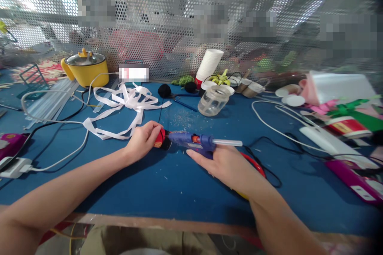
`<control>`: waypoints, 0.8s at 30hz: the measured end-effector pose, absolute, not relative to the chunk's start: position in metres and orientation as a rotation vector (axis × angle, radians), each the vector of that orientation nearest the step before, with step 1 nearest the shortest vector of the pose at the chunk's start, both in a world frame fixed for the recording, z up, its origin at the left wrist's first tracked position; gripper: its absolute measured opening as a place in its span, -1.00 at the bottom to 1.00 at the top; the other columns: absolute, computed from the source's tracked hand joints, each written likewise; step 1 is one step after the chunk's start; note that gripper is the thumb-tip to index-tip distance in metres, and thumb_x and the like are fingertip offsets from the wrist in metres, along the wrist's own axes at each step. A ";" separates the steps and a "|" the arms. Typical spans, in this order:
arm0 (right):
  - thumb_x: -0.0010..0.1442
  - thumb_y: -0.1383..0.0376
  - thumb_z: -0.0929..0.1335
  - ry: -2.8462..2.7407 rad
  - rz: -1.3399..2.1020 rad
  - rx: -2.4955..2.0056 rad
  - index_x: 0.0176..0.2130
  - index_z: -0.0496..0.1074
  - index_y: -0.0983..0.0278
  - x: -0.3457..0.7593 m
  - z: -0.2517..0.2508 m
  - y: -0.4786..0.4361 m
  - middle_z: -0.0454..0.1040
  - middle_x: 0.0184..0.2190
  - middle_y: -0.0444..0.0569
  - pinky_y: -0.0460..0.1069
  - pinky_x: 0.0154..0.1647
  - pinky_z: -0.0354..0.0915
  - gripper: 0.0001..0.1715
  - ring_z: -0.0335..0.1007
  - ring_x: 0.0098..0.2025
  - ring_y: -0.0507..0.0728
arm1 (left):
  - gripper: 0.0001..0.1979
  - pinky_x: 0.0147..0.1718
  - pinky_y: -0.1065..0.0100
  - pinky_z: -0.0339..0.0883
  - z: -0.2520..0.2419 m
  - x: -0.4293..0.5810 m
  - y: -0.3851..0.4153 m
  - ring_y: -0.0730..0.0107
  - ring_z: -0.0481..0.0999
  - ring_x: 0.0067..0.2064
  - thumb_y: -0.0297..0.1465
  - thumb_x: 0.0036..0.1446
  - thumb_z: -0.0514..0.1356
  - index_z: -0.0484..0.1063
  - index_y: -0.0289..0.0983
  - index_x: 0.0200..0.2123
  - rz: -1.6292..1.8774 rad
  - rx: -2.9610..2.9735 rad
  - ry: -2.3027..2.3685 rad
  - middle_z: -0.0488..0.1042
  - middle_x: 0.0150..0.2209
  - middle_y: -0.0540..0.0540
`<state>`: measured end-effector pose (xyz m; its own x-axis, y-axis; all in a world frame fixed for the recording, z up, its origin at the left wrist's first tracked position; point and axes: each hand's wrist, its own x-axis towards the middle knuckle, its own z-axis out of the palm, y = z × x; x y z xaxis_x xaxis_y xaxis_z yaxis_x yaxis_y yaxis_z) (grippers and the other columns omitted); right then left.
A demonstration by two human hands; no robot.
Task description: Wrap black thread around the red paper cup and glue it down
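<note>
My left hand (pixel 144 140) is closed on a small red paper cup (pixel 159 138) with a black band at its right end, probably yarn. A black strand runs from there up to a black yarn ball (pixel 164 91). Gripped in my right hand (pixel 231 166) is a blue glue gun (pixel 191 139), its nozzle pointing left against or very close to the cup. A clear glue stick (pixel 229 142) pokes out of the gun's back. Its handle and trigger are mostly hidden by my fingers. A red and yellow loop (pixel 255 163) shows partly beneath my right forearm.
White ribbon (pixel 128 105) lies tangled behind my left hand. A clear jar (pixel 213 101) and stacked paper cups (pixel 209 65) stand farther back. Left are a yellow pot (pixel 92 69), glue sticks (pixel 52 99) and cables; right, a purple power strip (pixel 354 179). Perforated metal (pixel 170 16) borders the back.
</note>
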<state>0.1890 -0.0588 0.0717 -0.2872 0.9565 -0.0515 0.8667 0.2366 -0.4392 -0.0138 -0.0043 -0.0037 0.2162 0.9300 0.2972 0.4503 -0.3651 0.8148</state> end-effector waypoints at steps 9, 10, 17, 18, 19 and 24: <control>0.18 0.07 0.21 -2.301 0.541 -1.743 -0.45 0.37 0.22 0.189 0.074 -0.060 0.52 -0.47 -0.04 -0.02 -0.41 0.23 -0.66 0.41 -0.43 0.15 | -0.72 -0.45 0.43 0.27 -0.004 -0.014 -0.004 0.41 0.44 -0.44 -0.28 0.19 -0.03 0.40 -0.30 -0.29 1.056 1.937 1.296 0.50 -0.45 -0.05; 0.17 0.08 0.22 -2.301 0.522 -1.744 -0.44 0.38 0.23 0.189 0.074 -0.060 0.52 -0.47 -0.04 -0.02 -0.40 0.23 -0.67 0.41 -0.42 0.16 | -0.72 -0.45 0.43 0.27 -0.004 -0.014 -0.004 0.41 0.44 -0.44 -0.28 0.19 -0.03 0.40 -0.31 -0.29 1.056 1.940 1.292 0.50 -0.45 -0.05; 0.18 0.11 0.22 -2.312 0.509 -1.718 -0.43 0.40 0.23 0.189 0.074 -0.062 0.52 -0.49 -0.09 -0.05 -0.43 0.25 -0.68 0.42 -0.47 0.11 | -0.72 -0.45 0.42 0.27 -0.004 -0.015 -0.004 0.40 0.45 -0.43 -0.28 0.19 -0.03 0.40 -0.31 -0.28 1.059 1.938 1.288 0.51 -0.43 -0.06; 0.18 0.11 0.22 -2.312 0.499 -1.723 -0.41 0.41 0.23 0.189 0.074 -0.063 0.53 -0.48 -0.09 -0.05 -0.44 0.26 -0.68 0.42 -0.45 0.12 | -0.72 -0.46 0.42 0.27 -0.004 -0.015 -0.004 0.40 0.44 -0.44 -0.28 0.19 -0.03 0.40 -0.32 -0.29 1.061 1.935 1.286 0.51 -0.44 -0.06; 0.18 0.11 0.22 -2.309 0.498 -1.726 -0.40 0.41 0.23 0.190 0.074 -0.063 0.53 -0.47 -0.08 -0.05 -0.44 0.26 -0.69 0.43 -0.45 0.12 | -0.72 -0.46 0.43 0.27 -0.004 -0.015 -0.004 0.40 0.44 -0.44 -0.28 0.19 -0.03 0.40 -0.32 -0.29 1.062 1.934 1.282 0.51 -0.44 -0.06; 0.17 0.12 0.23 -2.309 0.531 -1.708 -0.45 0.39 0.23 0.190 0.075 -0.063 0.54 -0.48 -0.10 -0.06 -0.45 0.25 -0.70 0.42 -0.47 0.10 | -0.71 -0.47 0.43 0.27 -0.005 -0.014 -0.005 0.41 0.44 -0.45 -0.27 0.19 -0.03 0.40 -0.32 -0.29 1.062 1.934 1.282 0.50 -0.46 -0.05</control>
